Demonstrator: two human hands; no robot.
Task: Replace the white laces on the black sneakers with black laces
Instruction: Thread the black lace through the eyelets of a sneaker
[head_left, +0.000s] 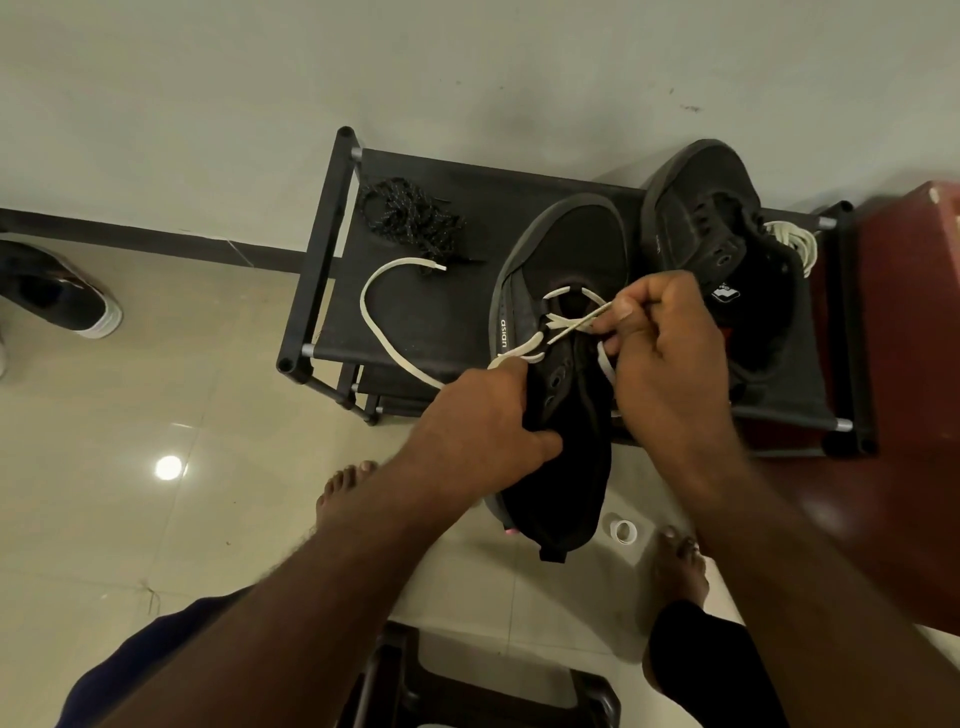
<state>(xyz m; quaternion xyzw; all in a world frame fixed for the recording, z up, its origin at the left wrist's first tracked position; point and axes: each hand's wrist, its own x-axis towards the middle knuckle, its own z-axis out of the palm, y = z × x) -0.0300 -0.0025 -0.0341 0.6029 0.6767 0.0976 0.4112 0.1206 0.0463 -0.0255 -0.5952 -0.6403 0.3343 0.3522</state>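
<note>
The near sneaker (566, 270) (one of two, both black) lies on a rack (441, 322), heel overhanging the front edge. It has one white lace (364, 306) in its toe-end eyelets, the loose end curling left. The left hand (478, 421) grips its side. The right hand (670, 353) pinches the lace, hiding the tongue. The far sneaker (711, 208) is unlaced, with a second white lace (795, 241) half hidden beside it. One black lace tangle (410, 213) lies back left.

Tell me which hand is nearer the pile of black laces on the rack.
Left. The left hand holds the side of the sneaker, below and right of the black laces. The right hand pinches the white lace farther right, across the sneaker.
</note>
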